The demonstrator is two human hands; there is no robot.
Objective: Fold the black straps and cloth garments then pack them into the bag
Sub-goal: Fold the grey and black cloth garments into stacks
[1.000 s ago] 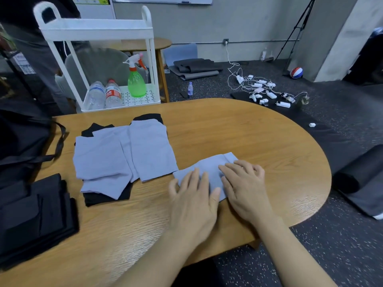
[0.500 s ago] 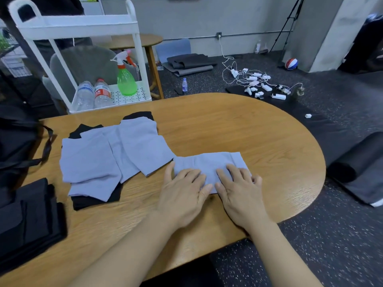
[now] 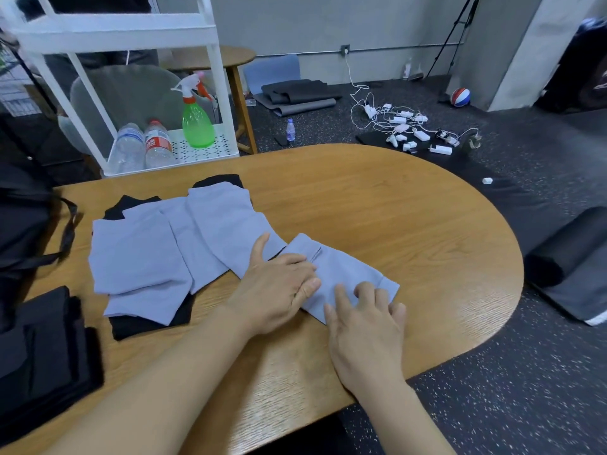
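Wooden and oval, the table [image 3: 377, 198] carries all the task's things, with a dark speckled floor beyond its rounded right end. On its near middle the left hand [image 3: 279, 290] lies flat, fingers straight and thumb spread, pressing down on the left end of a pale blue cloth [image 3: 348, 270]; it pins the fabric and grips nothing. Just beside it, the right hand [image 3: 364, 326] rests with loosely bent fingertips on the cloth's near right part, also holding nothing.

That cloth is a narrow folded band. Its long axis runs from far-left to near-right, slantwise across both hands, so each hand sits at one end of it. By my reading, a further fold would bring one end over the other along that line, and the right hand is nearer the free end by the table's edge.

Outward to the left lie more blue cloths [image 3: 157, 251] spread over black pieces. Farther left, at the table's edge, sit stacked black straps [image 3: 42, 343] and the black bag [image 3: 23, 224], well apart from the hands.
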